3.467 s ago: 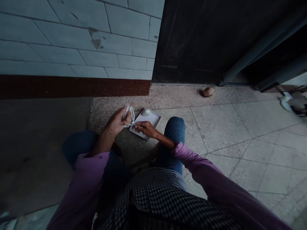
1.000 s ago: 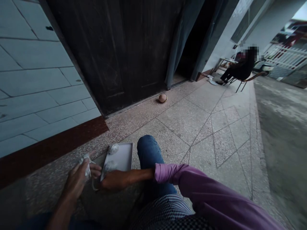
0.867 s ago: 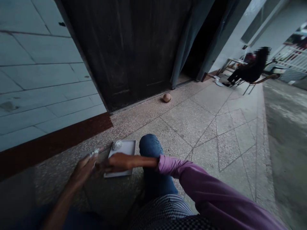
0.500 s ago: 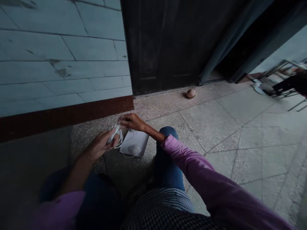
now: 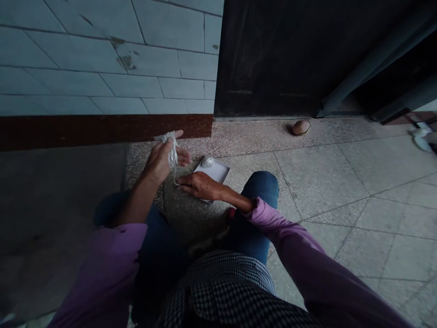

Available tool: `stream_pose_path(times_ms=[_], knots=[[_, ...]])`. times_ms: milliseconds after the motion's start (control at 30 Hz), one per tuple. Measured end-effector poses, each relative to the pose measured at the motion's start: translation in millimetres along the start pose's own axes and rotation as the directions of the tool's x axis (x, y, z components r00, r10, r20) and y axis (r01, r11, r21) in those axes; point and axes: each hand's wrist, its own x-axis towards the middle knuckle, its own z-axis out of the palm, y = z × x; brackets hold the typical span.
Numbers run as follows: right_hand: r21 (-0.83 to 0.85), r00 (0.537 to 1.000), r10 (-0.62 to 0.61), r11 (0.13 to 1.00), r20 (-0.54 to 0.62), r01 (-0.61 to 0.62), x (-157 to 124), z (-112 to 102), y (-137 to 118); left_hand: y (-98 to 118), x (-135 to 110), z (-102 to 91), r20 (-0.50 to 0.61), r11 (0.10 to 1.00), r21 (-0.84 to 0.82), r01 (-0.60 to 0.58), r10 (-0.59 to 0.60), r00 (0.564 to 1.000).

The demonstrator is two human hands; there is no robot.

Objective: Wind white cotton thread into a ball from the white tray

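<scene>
My left hand (image 5: 160,160) is raised above the floor and grips a bundle of white thread (image 5: 170,146) between its fingers. A single strand hangs down from the bundle to the fingertips of my right hand (image 5: 200,186). That hand lies over the near edge of a shallow white tray (image 5: 219,172), and I cannot tell whether it pinches the strand. A ball of white thread (image 5: 207,161) sits at the tray's far corner, close to my right hand but not touching it.
Blue tiled wall (image 5: 102,59) with a dark red skirting (image 5: 102,130) runs behind the speckled stone floor (image 5: 317,173). A dark wooden door (image 5: 273,54) stands at the back, with a small brown rounded object (image 5: 301,127) at its foot. My jeans-clad knees flank the tray.
My view has swung left, away from the seated person by the doorway. My left hand has lifted the bundle higher, and my right hand has dropped from beside the bundle to the tray's edge.
</scene>
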Motion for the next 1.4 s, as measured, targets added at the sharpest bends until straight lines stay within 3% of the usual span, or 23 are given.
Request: stream_pose_path(times_ms=[67, 167, 233, 300, 400, 533, 700, 800, 867, 933, 1033, 1167, 1233, 1300, 1400], knots=[[-0.023, 0.998, -0.037, 0.999, -0.052, 0.036, -2, -20, -8, -5, -5, -0.1, 0.059, 0.993, 0.113, -0.02, 0.013, 0.998], [0.021, 0.978, -0.044, 0.999, -0.205, 0.05, 4, -66, -12, -7, -15, 0.7, 0.248, 0.982, 0.183, -0.043, -0.004, 0.969], [0.122, 0.954, 0.042, 0.993, -0.297, -0.006, 12, -92, -10, -4, -22, 1.5, 0.381, 0.985, 0.173, -0.01, -0.058, 0.923], [0.23, 0.941, 0.145, 0.97, -0.307, -0.074, 20, -106, -7, 1, -28, 1.1, 0.46, 0.988, 0.146, 0.05, -0.113, 0.88], [0.334, 0.943, 0.233, 0.931, -0.237, -0.146, 28, -101, 0, 7, -32, -2.7, 0.491, 0.994, 0.054, 0.097, -0.111, 0.864], [0.405, 0.95, 0.272, 0.894, -0.151, -0.191, 37, -75, 8, 5, -25, -11.3, 0.433, 0.993, -0.074, 0.087, -0.047, 0.9], [0.357, 0.97, 0.239, 0.91, -0.042, -0.209, 42, -41, 9, -1, -7, -20.7, 0.162, 0.982, -0.189, 0.009, 0.022, 0.987], [0.237, 0.978, 0.166, 0.952, 0.127, -0.192, 35, -23, 2, -5, 0, -22.4, 0.021, 0.987, -0.151, -0.061, 0.065, 0.998], [0.171, 0.966, 0.113, 0.973, 0.235, -0.155, 28, -18, -4, -9, 2, -21.1, -0.01, 0.997, -0.046, -0.069, 0.069, 0.998], [0.173, 0.969, 0.084, 0.977, 0.233, -0.126, 23, -23, -8, -14, -1, -18.1, 0.031, 0.995, 0.086, -0.045, 0.042, 0.999], [0.26, 0.993, 0.113, 0.959, 0.03, -0.116, 20, -47, -8, -17, -10, -11.8, 0.184, 0.974, 0.224, 0.0, -0.042, 0.982], [0.309, 0.952, 0.231, 0.937, -0.2, -0.162, 21, -80, -1, -7, -28, -6.2, 0.422, 0.953, 0.298, 0.06, -0.188, 0.887], [0.317, 0.943, 0.237, 0.935, -0.235, -0.156, 21, -87, 2, -1, -33, -6.9, 0.48, 0.958, 0.275, 0.088, -0.216, 0.851], [0.35, 0.95, 0.213, 0.928, -0.229, -0.124, 20, -88, 5, 2, -35, -9.8, 0.505, 0.971, 0.225, 0.074, -0.181, 0.844], [0.468, 0.978, 0.169, 0.879, -0.121, -0.094, 19, -82, 14, 0, -32, -15.0, 0.552, 0.985, 0.175, 0.006, -0.103, 0.827]])
